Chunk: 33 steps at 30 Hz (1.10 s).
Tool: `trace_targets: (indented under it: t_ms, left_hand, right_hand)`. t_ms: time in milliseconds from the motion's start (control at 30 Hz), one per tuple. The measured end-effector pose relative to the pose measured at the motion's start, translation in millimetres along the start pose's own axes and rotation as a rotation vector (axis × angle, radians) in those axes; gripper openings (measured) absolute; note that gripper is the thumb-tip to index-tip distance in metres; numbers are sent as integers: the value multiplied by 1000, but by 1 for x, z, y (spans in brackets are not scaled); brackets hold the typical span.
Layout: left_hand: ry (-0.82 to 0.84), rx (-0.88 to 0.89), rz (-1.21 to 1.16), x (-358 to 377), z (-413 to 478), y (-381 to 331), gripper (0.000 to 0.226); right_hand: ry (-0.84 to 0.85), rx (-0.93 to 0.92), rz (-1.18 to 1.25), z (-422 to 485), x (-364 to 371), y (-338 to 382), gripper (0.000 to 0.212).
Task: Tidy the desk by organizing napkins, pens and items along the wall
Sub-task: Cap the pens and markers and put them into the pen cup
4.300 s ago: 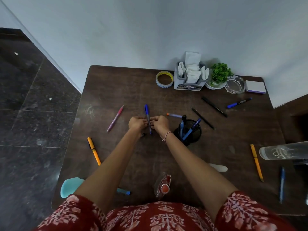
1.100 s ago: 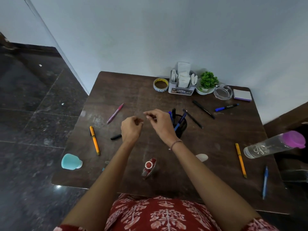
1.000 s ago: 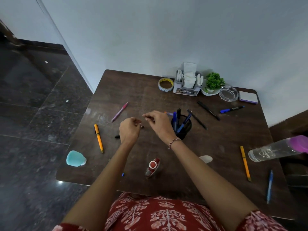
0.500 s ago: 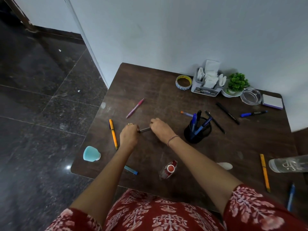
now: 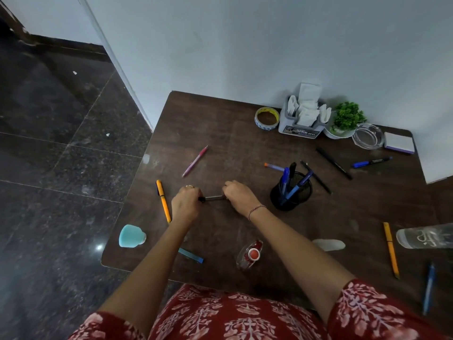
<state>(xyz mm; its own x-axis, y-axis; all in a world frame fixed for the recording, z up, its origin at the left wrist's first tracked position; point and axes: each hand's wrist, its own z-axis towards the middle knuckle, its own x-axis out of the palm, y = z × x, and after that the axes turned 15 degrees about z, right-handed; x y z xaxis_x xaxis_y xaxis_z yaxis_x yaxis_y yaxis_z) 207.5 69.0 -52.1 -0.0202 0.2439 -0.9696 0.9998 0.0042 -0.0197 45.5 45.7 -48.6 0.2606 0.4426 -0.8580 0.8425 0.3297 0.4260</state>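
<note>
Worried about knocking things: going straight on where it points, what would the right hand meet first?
Probably the pink pen, lying up-left of the right hand, which grips a dark pen with the left hand; depth is unclear.

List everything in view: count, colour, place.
desk: 1, dark brown, against wall
tape roll: 1, yellow, by wall
napkin holder: 1, grey, white napkins, by wall
plant: 1, green, by wall
ashtray: 1, clear, by wall
notepad: 1, white, far right corner
pen cup: 1, black, centre, holds pens
loose pens: about nine; pink, orange, black, blue; scattered
teal object: 1, front left
small bottle: 1, red cap, front centre
white oval: 1, front right
clear bottle: 1, right edge
dark pen: 1, held left of centre
left grip: 1, holds its left end
right grip: 1, holds its right end
</note>
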Motion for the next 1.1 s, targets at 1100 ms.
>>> trace_targets:
  t_ms: [1100]
  left_hand:
    - [-133,144,-1378,-90,-8,-132,47]
  right_hand:
    - [-485,396,859,-121,-81,-41,24]
